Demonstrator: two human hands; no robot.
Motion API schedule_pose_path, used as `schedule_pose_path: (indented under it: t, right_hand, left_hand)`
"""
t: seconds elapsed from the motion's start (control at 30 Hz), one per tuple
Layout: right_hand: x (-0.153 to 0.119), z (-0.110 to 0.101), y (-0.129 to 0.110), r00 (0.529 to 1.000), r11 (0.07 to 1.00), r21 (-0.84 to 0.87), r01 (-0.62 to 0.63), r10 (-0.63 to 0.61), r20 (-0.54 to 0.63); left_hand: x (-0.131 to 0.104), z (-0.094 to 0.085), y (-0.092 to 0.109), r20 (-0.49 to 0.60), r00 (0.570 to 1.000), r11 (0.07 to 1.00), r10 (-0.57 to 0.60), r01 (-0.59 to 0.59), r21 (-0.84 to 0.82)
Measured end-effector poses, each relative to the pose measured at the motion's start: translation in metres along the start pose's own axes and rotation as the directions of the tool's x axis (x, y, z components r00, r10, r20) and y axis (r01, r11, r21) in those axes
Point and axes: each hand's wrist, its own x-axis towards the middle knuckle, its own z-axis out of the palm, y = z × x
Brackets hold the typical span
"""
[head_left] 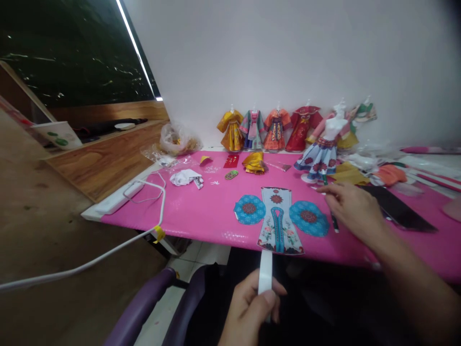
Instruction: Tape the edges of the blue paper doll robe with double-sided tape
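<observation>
My left hand (pixel 252 302) pinches a narrow white strip (pixel 265 271) between thumb and fingers, below the table's front edge. The strip's upper end meets the lower edge of a flared, printed dress piece (pixel 275 221) with a blue centre panel. Round blue pieces with red medallions, one left (pixel 249 209) and one right (pixel 309 218), lie beside it. My right hand (pixel 351 204) is closed over the middle of a slim dark pen-like tool (pixel 334 222) with a green end; I cannot tell whether it is lifted. A doll form in a blue-and-white skirt (pixel 320 156) stands just beyond.
Several dressed doll forms (pixel 276 129) line the wall. A dark phone or tablet (pixel 401 206) lies right, near fabric scraps (pixel 347 173). Gold cloth (pixel 254 163), a red packet (pixel 231 161) and white crumpled material (pixel 185 178) lie farther back. A white cable (pixel 162 202) crosses the left edge.
</observation>
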Motion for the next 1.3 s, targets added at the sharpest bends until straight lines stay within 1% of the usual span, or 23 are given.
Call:
schedule_pose_path:
  t: [0.1, 0.17, 0.2, 0.23, 0.27, 0.3, 0.33, 0.37, 0.43, 0.5, 0.53, 0.6, 0.67, 0.7, 0.8, 0.9, 0.93, 0.97, 1.07, 1.17, 1.2, 1.23, 1.3]
  right_hand:
    - [-0.023, -0.018, -0.017, 0.991, 0.979, 0.178, 0.096, -0.078, -0.108]
    - [-0.039, -0.026, -0.029, 0.988, 0.928, 0.356, 0.112, -0.063, -0.144]
    - [-0.047, -0.029, -0.035, 0.989, 0.853, 0.515, 0.086, -0.013, -0.145]
    - [-0.056, -0.031, -0.041, 0.993, 0.751, 0.658, 0.049, 0.033, -0.112]
    - [-0.063, -0.032, -0.048, 0.994, 0.645, 0.764, 0.019, 0.071, -0.085]
    - [-0.071, -0.034, -0.054, 0.992, 0.560, 0.829, 0.002, 0.101, -0.071]
    - [-0.078, -0.035, -0.060, 0.991, 0.512, 0.859, 0.004, 0.112, -0.071]
    - [-0.084, -0.037, -0.065, 0.991, 0.502, 0.865, 0.020, 0.106, -0.084]
    - [-0.094, -0.039, -0.075, 0.995, 0.569, 0.820, 0.061, 0.032, -0.096]
    - [-0.103, -0.040, -0.083, 0.995, 0.645, 0.758, 0.102, -0.079, -0.067]
    - [-0.106, -0.039, -0.086, 0.992, 0.655, 0.748, 0.106, -0.126, -0.030]
    - [-0.112, -0.036, -0.092, 0.978, 0.620, 0.782, 0.069, -0.197, 0.070]
    - [-0.115, -0.032, -0.096, 0.947, 0.572, 0.820, 0.001, -0.263, 0.182]
    - [-0.116, -0.031, -0.098, 0.933, 0.562, 0.827, -0.021, -0.286, 0.218]
    - [-0.116, -0.031, -0.101, 0.908, 0.570, 0.821, -0.022, -0.333, 0.255]
    - [-0.115, -0.035, -0.098, 0.874, 0.568, 0.822, -0.044, -0.376, 0.307]
    - [-0.115, -0.036, -0.096, 0.868, 0.568, 0.822, -0.048, -0.384, 0.316]
    - [-0.116, -0.037, -0.094, 0.873, 0.571, 0.819, -0.049, -0.374, 0.314]
    - [-0.120, -0.040, -0.087, 0.929, 0.587, 0.810, -0.023, -0.287, 0.234]
    - [-0.124, -0.043, -0.085, 0.973, 0.564, 0.825, 0.032, -0.205, 0.102]
    - [-0.125, -0.044, -0.086, 0.980, 0.538, 0.842, 0.046, -0.186, 0.066]
    - [-0.126, -0.045, -0.087, 0.983, 0.499, 0.866, 0.041, -0.174, 0.054]
    - [-0.128, -0.047, -0.092, 0.978, 0.388, 0.922, -0.005, -0.192, 0.086]
  left_hand:
    - [-0.004, 0.002, 0.003, 0.003, 1.000, 1.000, 0.014, -0.014, -0.019]
    - [-0.006, 0.004, 0.008, 0.015, 1.000, 0.999, 0.015, -0.014, -0.042]
    - [-0.007, 0.005, 0.011, 0.022, 1.000, 0.999, 0.010, -0.008, -0.052]
    - [-0.008, 0.006, 0.014, 0.030, 1.000, 0.998, -0.001, 0.003, -0.057]
    - [-0.009, 0.007, 0.016, 0.038, 0.999, 0.998, -0.015, 0.017, -0.056]
    - [-0.010, 0.007, 0.017, 0.044, 0.999, 0.998, -0.024, 0.026, -0.055]
    - [-0.011, 0.007, 0.017, 0.051, 0.998, 0.998, -0.030, 0.032, -0.056]
    - [-0.013, 0.006, 0.016, 0.056, 0.998, 0.997, -0.039, 0.042, -0.060]
    - [-0.017, 0.005, 0.011, 0.056, 0.996, 0.995, -0.068, 0.072, -0.074]
    - [-0.021, 0.005, 0.007, 0.051, 0.994, 0.990, -0.101, 0.105, -0.090]
    - [-0.023, 0.006, 0.006, 0.060, 0.992, 0.989, -0.114, 0.119, -0.090]
    - [-0.026, 0.008, 0.006, 0.090, 0.988, 0.987, -0.122, 0.131, -0.095]
    - [-0.026, 0.009, 0.007, 0.128, 0.985, 0.985, -0.118, 0.132, -0.109]
    - [-0.026, 0.010, 0.007, 0.145, 0.983, 0.985, -0.113, 0.130, -0.114]
    - [-0.024, 0.010, 0.009, 0.166, 0.982, 0.988, -0.094, 0.112, -0.106]
    - [-0.026, 0.010, 0.012, 0.145, 0.983, 0.985, -0.115, 0.131, -0.111]
    - [-0.027, 0.010, 0.014, 0.124, 0.985, 0.983, -0.123, 0.138, -0.118]
    - [-0.028, 0.011, 0.016, 0.103, 0.986, 0.982, -0.128, 0.140, -0.124]
    - [-0.031, 0.012, 0.020, 0.065, 0.993, 0.984, -0.102, 0.111, -0.139]
    - [-0.031, 0.013, 0.021, 0.057, 0.995, 0.982, -0.078, 0.086, -0.171]
    - [-0.032, 0.013, 0.022, 0.054, 0.995, 0.980, -0.081, 0.090, -0.180]
    - [-0.032, 0.014, 0.022, 0.052, 0.994, 0.977, -0.092, 0.100, -0.187]
    - [-0.033, 0.014, 0.022, 0.047, 0.992, 0.971, -0.120, 0.127, -0.203]
